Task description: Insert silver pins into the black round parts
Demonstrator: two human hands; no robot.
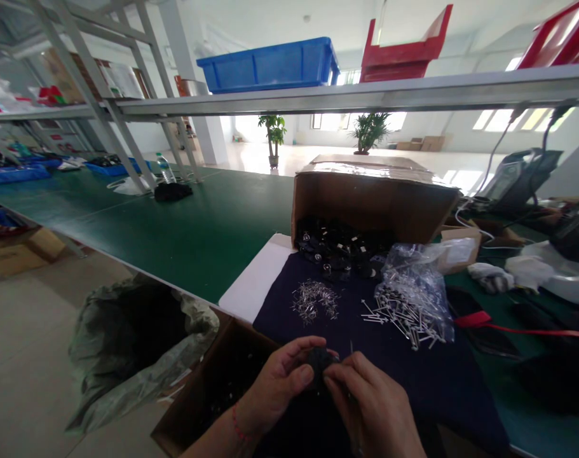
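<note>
Low in the head view, my left hand [282, 381] grips a small black part [319, 364] between thumb and fingers. My right hand [372, 401] is closed in a pinch against that part's right side. A thin metal pin [351, 346] sticks up from the right fingers; its lower end is hidden. Just beyond both hands, a pile of small metal pins [313, 300] lies on a dark blue cloth [351, 327]. Longer headed metal pins [408, 318] spill from a clear plastic bag [415, 273] to the right.
A cardboard box [375, 197] lies open toward me, with black parts [337, 245] spilling out. At lower left stand another box [175, 426] and a green-grey sack [127, 350]. Above the green table [213, 216] runs a shelf [270, 102] bearing a blue crate [270, 67].
</note>
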